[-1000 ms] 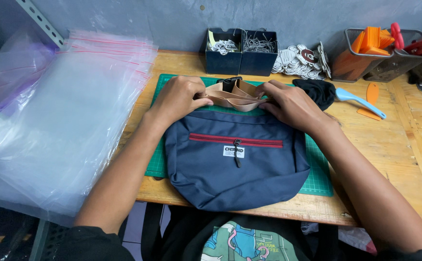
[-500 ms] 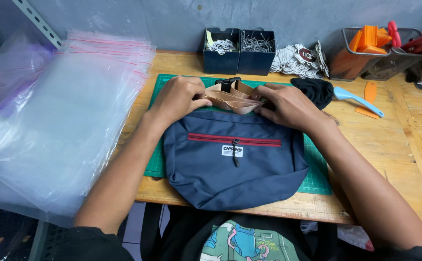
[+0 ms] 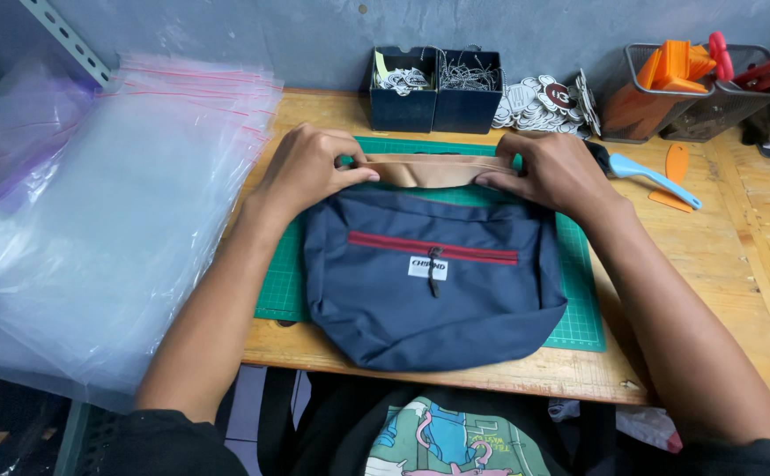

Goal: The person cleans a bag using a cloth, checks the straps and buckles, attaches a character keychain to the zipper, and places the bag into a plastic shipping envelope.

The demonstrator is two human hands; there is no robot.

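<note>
The tan folded webbing strap (image 3: 435, 170) is being pinched flat along the top edge of the navy fabric sling bag with a red zipper stripe (image 3: 429, 282), which is lying front-up on the green cutting mat (image 3: 284, 282) at the near edge of the wooden workbench (image 3: 746, 291). The fold looks likely to spring open if either pinch is loosening, since the webbing is looking stiff, and the bag's lower edge is overhanging the bench, so a tug toward the body could be dragging it off. The left hand (image 3: 306, 172) is clamping the strap's left end between thumb and fingers, knuckles up; the right hand (image 3: 557, 172) is mirroring it on the right end, both forearms reaching forward, elbows spread.
</note>
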